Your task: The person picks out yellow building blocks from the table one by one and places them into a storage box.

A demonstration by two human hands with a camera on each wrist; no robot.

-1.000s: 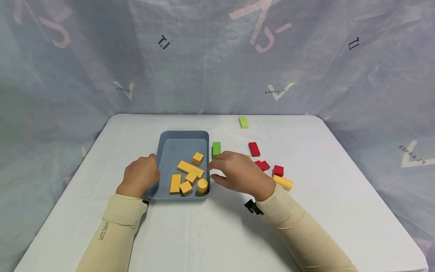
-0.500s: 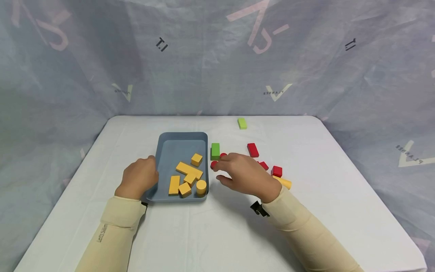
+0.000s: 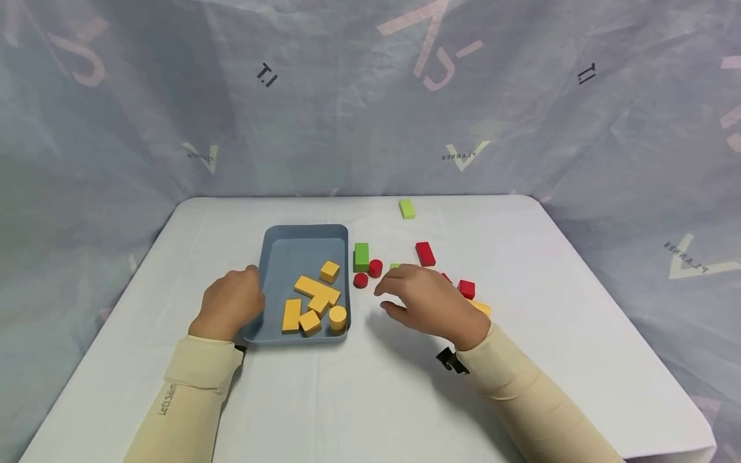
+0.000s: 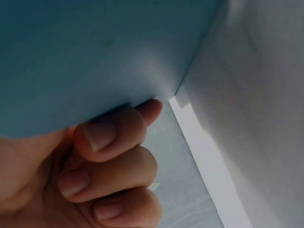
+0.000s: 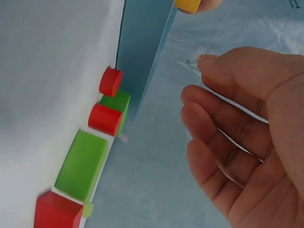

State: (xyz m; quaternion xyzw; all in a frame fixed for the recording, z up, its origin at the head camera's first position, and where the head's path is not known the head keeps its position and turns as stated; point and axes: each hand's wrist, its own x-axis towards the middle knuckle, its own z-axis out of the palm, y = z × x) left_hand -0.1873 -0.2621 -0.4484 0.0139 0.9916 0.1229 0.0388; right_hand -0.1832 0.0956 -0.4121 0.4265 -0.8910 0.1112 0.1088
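Note:
My left hand (image 3: 228, 301) grips the left wall of a blue-grey tray (image 3: 305, 230); the left wrist view shows its fingers (image 4: 121, 173) curled against the tray's side. Inside the tray lie several yellow blocks, among them a cylinder (image 3: 338, 318), a long bar (image 3: 312, 288) and a cube (image 3: 330, 271). To the tray's right hovers my right hand (image 3: 428, 301), fingers loosely bent and nothing in them, as the right wrist view also shows. Just left of its fingertips are two red cylinders (image 3: 375, 268), with a green block (image 3: 361, 257) beside the tray wall.
Behind the right hand a red block (image 3: 425, 254) lies on the white table (image 3: 492, 231), and a light green block (image 3: 407, 209) is near the back edge. A red cube (image 3: 466, 289) and a yellow piece (image 3: 482, 308) sit by the right wrist, partly covered. Grey cloth hangs behind.
My right hand has drawn back to the right from the tray's right edge, uncovering the two red cylinders. The left hand stays on the tray, and the yellow blocks keep their places.

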